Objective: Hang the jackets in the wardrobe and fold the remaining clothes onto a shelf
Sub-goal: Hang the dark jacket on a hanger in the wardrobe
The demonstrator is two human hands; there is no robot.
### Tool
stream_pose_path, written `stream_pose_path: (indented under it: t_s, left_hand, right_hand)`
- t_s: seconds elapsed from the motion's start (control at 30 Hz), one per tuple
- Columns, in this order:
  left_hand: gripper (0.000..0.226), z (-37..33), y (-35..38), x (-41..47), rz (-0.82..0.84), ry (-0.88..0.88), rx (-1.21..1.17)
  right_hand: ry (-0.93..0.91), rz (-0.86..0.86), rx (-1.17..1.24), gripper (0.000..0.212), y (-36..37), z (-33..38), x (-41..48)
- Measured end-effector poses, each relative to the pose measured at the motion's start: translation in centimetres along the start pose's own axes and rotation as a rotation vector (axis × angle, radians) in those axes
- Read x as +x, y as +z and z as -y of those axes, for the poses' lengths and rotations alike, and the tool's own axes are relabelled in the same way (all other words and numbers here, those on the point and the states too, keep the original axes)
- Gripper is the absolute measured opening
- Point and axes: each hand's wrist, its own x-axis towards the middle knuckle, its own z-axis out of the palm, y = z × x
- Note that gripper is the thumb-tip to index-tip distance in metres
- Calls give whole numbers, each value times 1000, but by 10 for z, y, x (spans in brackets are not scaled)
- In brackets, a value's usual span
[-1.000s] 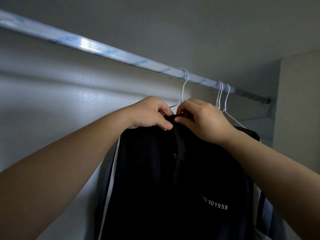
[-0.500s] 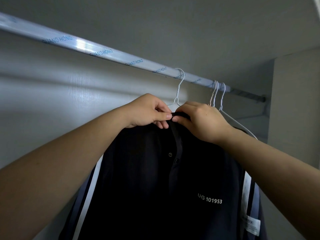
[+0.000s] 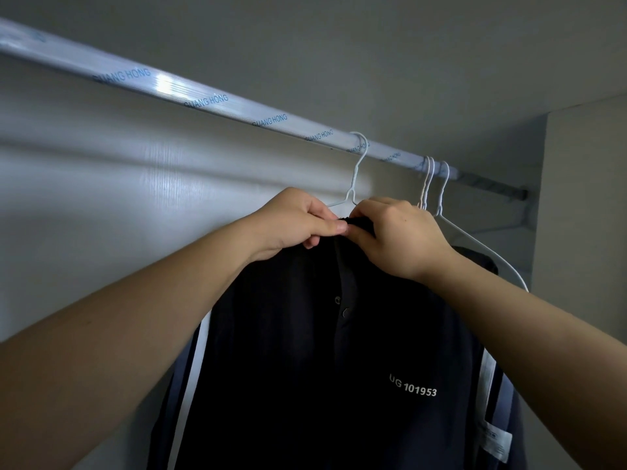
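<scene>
A dark navy jacket [image 3: 305, 351] with snap buttons, white side stripes and the print "UG 101953" hangs from a white wire hanger [image 3: 356, 171] hooked on the wardrobe rail [image 3: 210, 100]. My left hand [image 3: 295, 225] pinches the left side of the collar between thumb and fingers. My right hand [image 3: 397, 235] pinches the right side of the collar, its fingertips meeting those of the left at the jacket's neck. The hanger's shoulders are hidden under the fabric and my hands.
Further right on the rail hang more white wire hangers [image 3: 437, 188], one carrying a dark garment [image 3: 481, 259] behind my right forearm. The wardrobe's white back wall [image 3: 101, 198] is on the left, a side panel [image 3: 583, 232] on the right.
Both hands have stayed pinched at the collar and shifted only slightly. The jacket front has spread wider, with the white stripes on both sides showing more.
</scene>
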Motion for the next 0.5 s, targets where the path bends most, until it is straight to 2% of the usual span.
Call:
stream_pose_path:
  t_s: [0.2, 0.27, 0.33, 0.37, 0.43, 0.5]
  left_hand:
    - [26, -2, 4, -1, -32, -42, -144]
    - [20, -2, 5, -3, -32, -27, -66]
    - [11, 2, 10, -5, -48, 35, 36]
    - [18, 6, 14, -8, -90, 73, 65]
    - [34, 19, 24, -18, -281, 169, 128]
    - [39, 38, 37, -31, -499, 235, 207]
  right_hand:
    - [46, -30, 39, 33, 5, -1, 0]
    - [63, -34, 69, 34, 11, -1, -5]
    - [120, -133, 138, 39, 20, 2, -17]
    - [156, -220, 181, 42, 25, 7, -26]
    - [203, -413, 196, 40, 36, 20, -51]
    - [214, -434, 82, 39, 54, 39, -77]
